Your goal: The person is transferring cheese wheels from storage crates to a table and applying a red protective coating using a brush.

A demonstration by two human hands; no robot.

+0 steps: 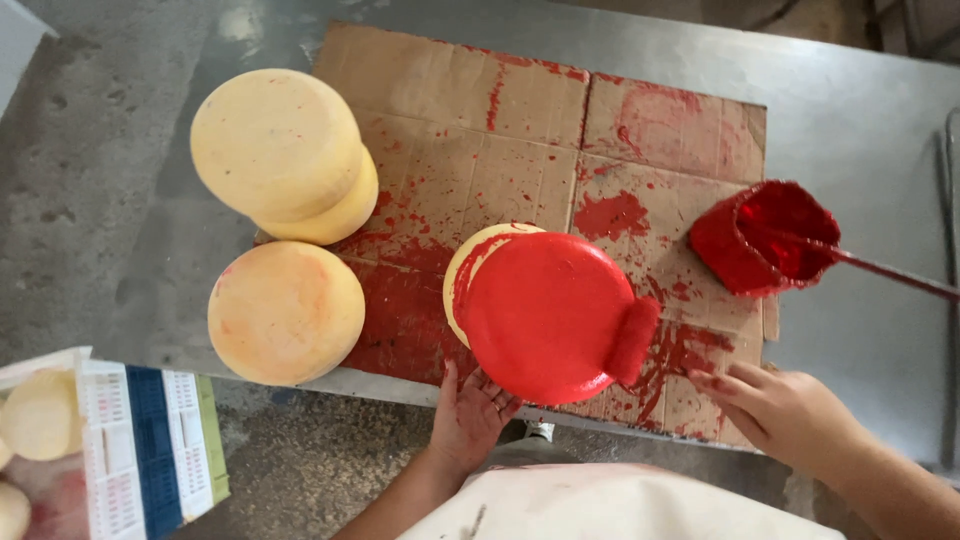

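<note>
Head view: left hand (470, 415) props the red-coated round wheel (545, 315) from below, fingers (490, 385) spread against its lower edge, wheel tilted up on the paint-splashed cardboard (470, 150). Right hand (775, 405) grips something red at the wheel's right edge, looks like a small roller (635, 340), fingers curled together around its handle; exact grip hard to tell. Up and right of the right fingers sits a red paint pot (765, 240) with a stick (890, 270) in it. Well left of the left fingers, one uncoated yellow wheel (285, 310) lies flat, two more stacked wheels (285, 155) beyond it. Cardboard rests on a grey metal surface (860, 120). Far left, a crate (140, 440) holds more pale rounds.
</note>
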